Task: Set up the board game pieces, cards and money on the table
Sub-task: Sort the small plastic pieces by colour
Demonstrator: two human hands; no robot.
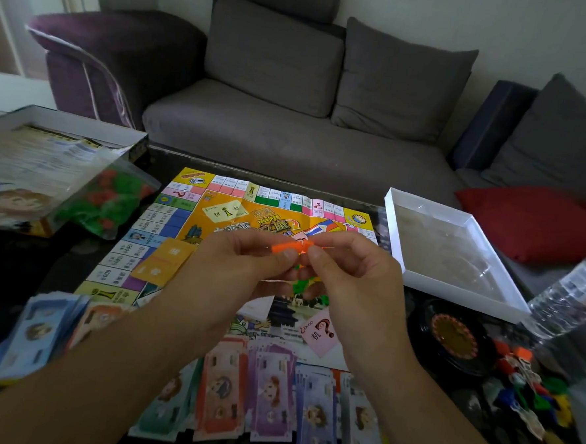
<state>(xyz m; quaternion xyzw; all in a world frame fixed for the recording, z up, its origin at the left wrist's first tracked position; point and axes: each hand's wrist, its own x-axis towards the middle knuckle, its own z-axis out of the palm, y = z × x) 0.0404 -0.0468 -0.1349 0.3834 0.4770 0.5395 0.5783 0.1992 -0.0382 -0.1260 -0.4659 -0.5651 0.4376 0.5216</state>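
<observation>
Grey sofa [291, 118] behind dark table [14, 266], game board [216, 217] spread, left hand [234, 266] and right hand [346, 276] pinching orange piece [285, 247]

Seen from above the dark table [24, 267], the unfolded game board [216, 217] fills the centre; its far half toward twelve o'clock lies flat and bare, while both hands [248, 263] hover together over its middle. At six o'clock a row of paper money [267, 398] covers the near edge; at nine more notes [38, 329], a bag of houses [107, 203] and a box lid [50, 128] crowd the left. At three o'clock a white tray [397, 228], black spinner [456, 338] and loose coloured pieces [531, 391] block the right.
</observation>
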